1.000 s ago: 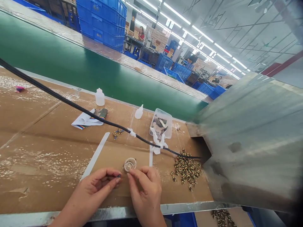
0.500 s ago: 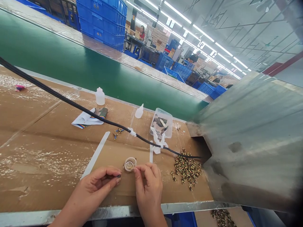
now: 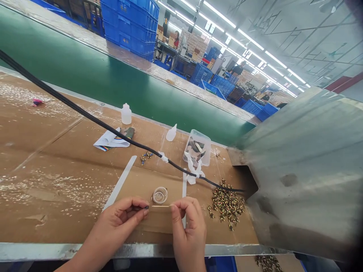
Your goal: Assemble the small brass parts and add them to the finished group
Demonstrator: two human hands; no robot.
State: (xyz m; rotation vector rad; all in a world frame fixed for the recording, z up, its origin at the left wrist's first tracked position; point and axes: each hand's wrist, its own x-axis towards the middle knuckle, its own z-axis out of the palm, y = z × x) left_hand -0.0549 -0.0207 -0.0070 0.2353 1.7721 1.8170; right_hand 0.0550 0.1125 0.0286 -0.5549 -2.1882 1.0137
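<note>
My left hand [image 3: 121, 221] pinches a tiny dark piece [image 3: 146, 207] between thumb and fingers. My right hand [image 3: 189, 226] is closed on a thin pale stick [image 3: 160, 206] that lies level, its tip touching that piece. Both hands hover just above the cardboard-covered bench [image 3: 56, 181], close to its metal front edge. A small clear round cup [image 3: 160, 195] stands right behind the stick. A heap of small gold and dark parts [image 3: 227, 204] lies to the right of my right hand.
A black cable [image 3: 85, 115] with white ties crosses the bench to a grey metal chute [image 3: 306, 170] on the right. Two white squeeze bottles [image 3: 126, 114], a clear tub [image 3: 197, 147] and a folded ribbon card [image 3: 113, 139] sit further back. A green conveyor [image 3: 113, 87] runs behind; people work far off.
My right hand drew back from the cup and moved right, and the stick now lies level between my two hands. The view shifted slightly left and up.
</note>
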